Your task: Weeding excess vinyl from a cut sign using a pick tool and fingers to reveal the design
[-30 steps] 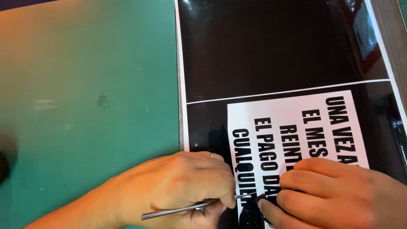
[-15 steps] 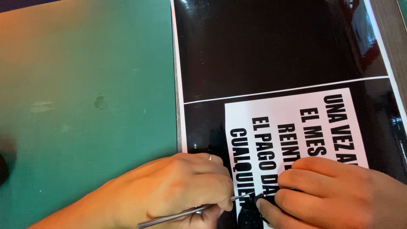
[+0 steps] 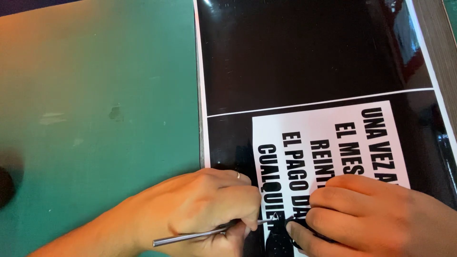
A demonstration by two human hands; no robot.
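A glossy black vinyl sheet (image 3: 304, 52) lies on a green cutting mat (image 3: 95, 95). On its lower half a white rectangle (image 3: 328, 152) carries bold black lettering. My left hand (image 3: 200, 209) grips a thin metal pick tool (image 3: 190, 236), whose tip points right at the lettering near the bottom edge. My right hand (image 3: 366, 219) rests on the white rectangle with fingers curled, pinching a small strip of black vinyl (image 3: 290, 223) by the tool tip. A ring shows on my left hand.
A thin white line (image 3: 323, 102) crosses the black sheet above the white rectangle. A brown wooden edge (image 3: 440, 43) runs along the right side. A dark round object (image 3: 5, 185) sits at the mat's left edge.
The view has shifted slightly, so the sheet sits a little lower and left. Both hands stay at the bottom of the lettering, and the tool tip is nearer my right fingers.
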